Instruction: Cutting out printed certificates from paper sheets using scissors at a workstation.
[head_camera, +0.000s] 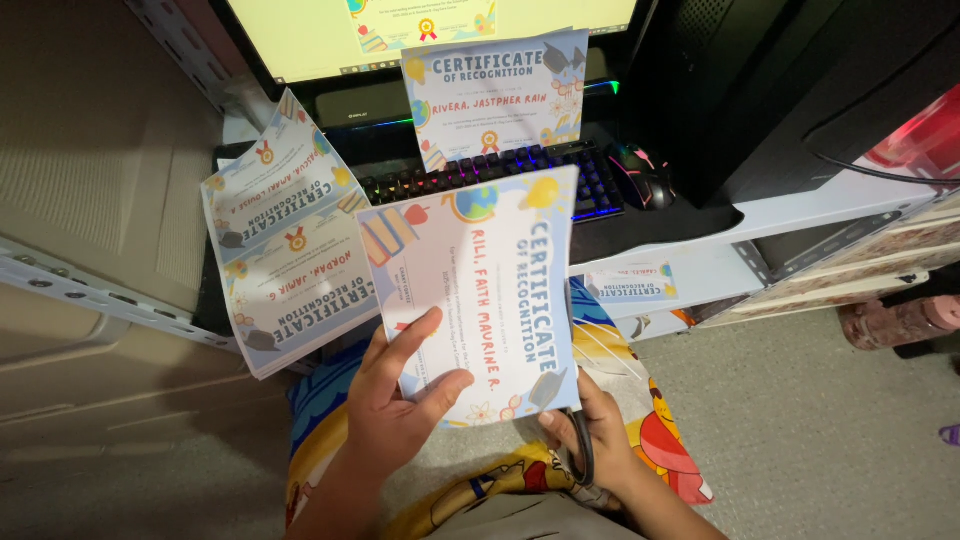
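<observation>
1. Holding a printed certificate (480, 300) turned sideways, both hands meet near the bottom middle of the scene, above the person's lap.
2. The left hand (390, 405) grips the sheet's near left corner: thumb pressed across its printed face, the other fingers curled behind it.
3. The right hand (590, 435) pinches the near right corner, fingers closed on the paper's edge, with a dark cord or handle (582, 445) running across that hand; I cannot tell what the cord belongs to.
4. The held sheet is pale, with a blue border and cartoon school pictures such as a globe and books.
5. To its left, a fanned stack of similar certificates (285, 240) hangs over the desk edge.
6. Farther off, another certificate (493, 100) leans upright against the monitor (300, 40), behind a keyboard (480, 175) with rainbow backlighting.
7. A black mouse (645, 175) lies just right of the keyboard, beside a dark computer tower (760, 90).
8. A bright cartoon-print cloth (650, 420) covers the lap beneath the hands.
</observation>
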